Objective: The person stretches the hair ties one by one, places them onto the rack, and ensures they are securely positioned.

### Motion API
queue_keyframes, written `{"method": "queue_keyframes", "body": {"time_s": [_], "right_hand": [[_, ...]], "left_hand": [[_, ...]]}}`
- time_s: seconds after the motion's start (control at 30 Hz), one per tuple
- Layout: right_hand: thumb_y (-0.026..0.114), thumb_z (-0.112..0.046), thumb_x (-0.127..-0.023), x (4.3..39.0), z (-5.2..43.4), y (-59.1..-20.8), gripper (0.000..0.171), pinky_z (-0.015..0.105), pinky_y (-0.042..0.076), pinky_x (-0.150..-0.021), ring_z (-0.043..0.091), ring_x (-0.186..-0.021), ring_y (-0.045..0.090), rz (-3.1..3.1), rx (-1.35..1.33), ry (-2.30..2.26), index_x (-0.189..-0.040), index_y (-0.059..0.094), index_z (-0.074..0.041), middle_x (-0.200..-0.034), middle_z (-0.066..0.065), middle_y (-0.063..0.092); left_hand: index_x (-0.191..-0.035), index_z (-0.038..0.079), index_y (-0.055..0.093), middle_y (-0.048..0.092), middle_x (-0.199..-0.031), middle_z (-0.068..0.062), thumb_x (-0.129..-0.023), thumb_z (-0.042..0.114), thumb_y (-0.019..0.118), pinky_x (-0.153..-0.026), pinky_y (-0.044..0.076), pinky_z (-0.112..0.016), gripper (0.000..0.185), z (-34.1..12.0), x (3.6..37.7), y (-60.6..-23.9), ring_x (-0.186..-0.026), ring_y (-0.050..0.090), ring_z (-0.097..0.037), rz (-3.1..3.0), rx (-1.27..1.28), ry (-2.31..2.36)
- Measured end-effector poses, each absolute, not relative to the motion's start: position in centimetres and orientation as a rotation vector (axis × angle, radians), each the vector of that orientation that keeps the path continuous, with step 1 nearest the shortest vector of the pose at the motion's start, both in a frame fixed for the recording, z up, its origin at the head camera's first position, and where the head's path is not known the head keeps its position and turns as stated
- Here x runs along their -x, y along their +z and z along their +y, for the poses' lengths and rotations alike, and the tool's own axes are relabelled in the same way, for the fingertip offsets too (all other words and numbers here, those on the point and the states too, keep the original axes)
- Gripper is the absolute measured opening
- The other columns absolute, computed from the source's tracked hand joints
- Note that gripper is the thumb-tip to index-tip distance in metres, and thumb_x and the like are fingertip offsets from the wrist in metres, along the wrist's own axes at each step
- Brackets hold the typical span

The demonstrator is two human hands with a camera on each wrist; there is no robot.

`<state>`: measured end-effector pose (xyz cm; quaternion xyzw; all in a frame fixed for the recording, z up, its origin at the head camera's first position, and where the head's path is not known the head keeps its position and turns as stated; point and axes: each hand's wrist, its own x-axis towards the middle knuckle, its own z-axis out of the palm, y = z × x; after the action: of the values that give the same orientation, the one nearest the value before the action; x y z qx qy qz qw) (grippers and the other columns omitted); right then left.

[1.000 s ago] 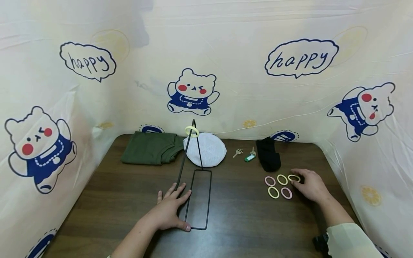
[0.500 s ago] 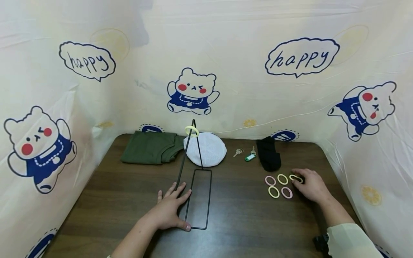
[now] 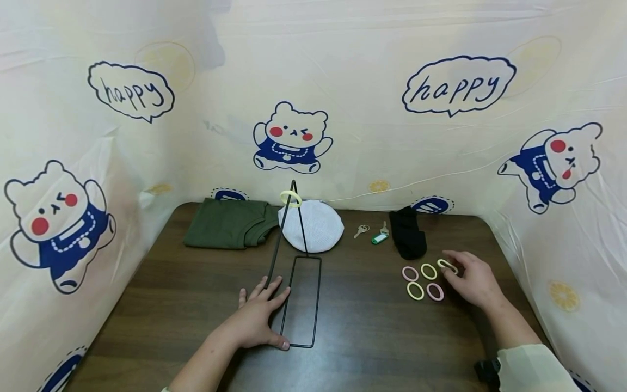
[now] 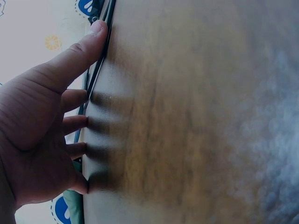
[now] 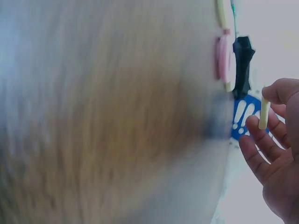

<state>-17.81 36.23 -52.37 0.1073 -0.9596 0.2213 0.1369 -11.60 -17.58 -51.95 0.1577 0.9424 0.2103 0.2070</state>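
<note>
A black wire stand (image 3: 317, 302) rests on the brown table, its peaked upright rising at the far end. Around that upright, near the top, hangs a pale yellow ring (image 3: 299, 201). My left hand (image 3: 257, 321) lies with fingers spread over the stand's left side, thumb and fingertips pressing at its base. At the right, my right hand (image 3: 471, 279) pinches another yellow ring (image 5: 264, 114) between thumb and fingers, held just off the table. Beside it lie a pink ring (image 3: 435, 285), a second pink ring (image 3: 410, 267) and two yellow ones, flat on the wood.
Along the back edge are folded green cloth (image 3: 227, 223), a white cap (image 3: 320, 228) behind the stand, a small key (image 3: 360, 232), a key with a green tag (image 3: 379, 238) and a black sock (image 3: 409, 234). A printed curtain (image 3: 362, 136) encloses the back and sides.
The right hand has lifted the yellow ring slightly from the table, tilting it. My left hand and the stand stay where they were.
</note>
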Motion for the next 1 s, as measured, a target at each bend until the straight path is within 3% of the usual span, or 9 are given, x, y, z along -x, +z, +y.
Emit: {"method": "queue_keyframes", "body": {"time_s": [0.3,0.47,0.67,0.87,1.0], "right_hand": [[0.08,-0.005,-0.085,16.9,33.0,-50.0,0.028,0.018,0.053,-0.07,0.017,-0.083,0.066,-2.601,-0.532,0.714,-0.112,0.079,-0.009,-0.102,0.001,0.07],[0.081,-0.004,-0.083,16.4,30.6,-48.3,0.028,0.019,0.052,-0.066,0.015,-0.082,0.064,-2.533,-0.641,0.746,-0.11,0.079,-0.01,-0.105,-0.002,0.068],[0.081,-0.007,-0.084,16.0,27.4,-46.0,0.028,0.017,0.05,-0.076,0.009,-0.091,0.064,-2.445,-0.788,0.814,-0.111,0.079,-0.014,-0.108,-0.005,0.068],[0.079,-0.006,-0.086,15.4,24.3,-44.2,0.026,0.02,0.054,-0.066,0.013,-0.087,0.064,-2.374,-0.906,0.934,-0.111,0.078,-0.013,-0.111,-0.002,0.066],[0.078,-0.002,-0.085,15.1,22.3,-43.3,0.028,0.015,0.051,-0.059,0.01,-0.085,0.065,-2.289,-1.004,1.007,-0.111,0.078,-0.012,-0.111,-0.001,0.067]], "left_hand": [[-0.162,0.024,0.04,0.017,-0.173,-0.005,-0.058,0.068,0.091,-0.111,-0.004,-0.081,0.123,-17.6,11.5,-51.8,-0.159,-0.001,-0.039,2.622,-0.439,0.594],[-0.161,0.025,0.04,0.017,-0.173,-0.004,-0.058,0.069,0.091,-0.111,-0.004,-0.081,0.123,-17.6,11.5,-51.9,-0.159,0.0,-0.039,2.626,-0.441,0.596],[-0.161,0.025,0.041,0.017,-0.173,-0.004,-0.058,0.07,0.091,-0.111,-0.003,-0.081,0.123,-17.6,11.5,-52.0,-0.159,0.0,-0.039,2.635,-0.441,0.593],[-0.162,0.025,0.04,0.017,-0.173,-0.005,-0.059,0.07,0.09,-0.111,-0.004,-0.081,0.123,-17.7,11.5,-52.1,-0.159,-0.001,-0.039,2.635,-0.45,0.596],[-0.162,0.025,0.039,0.016,-0.173,-0.004,-0.059,0.071,0.09,-0.111,-0.004,-0.081,0.123,-17.8,11.6,-52.2,-0.159,-0.002,-0.038,2.636,-0.455,0.59]]}}
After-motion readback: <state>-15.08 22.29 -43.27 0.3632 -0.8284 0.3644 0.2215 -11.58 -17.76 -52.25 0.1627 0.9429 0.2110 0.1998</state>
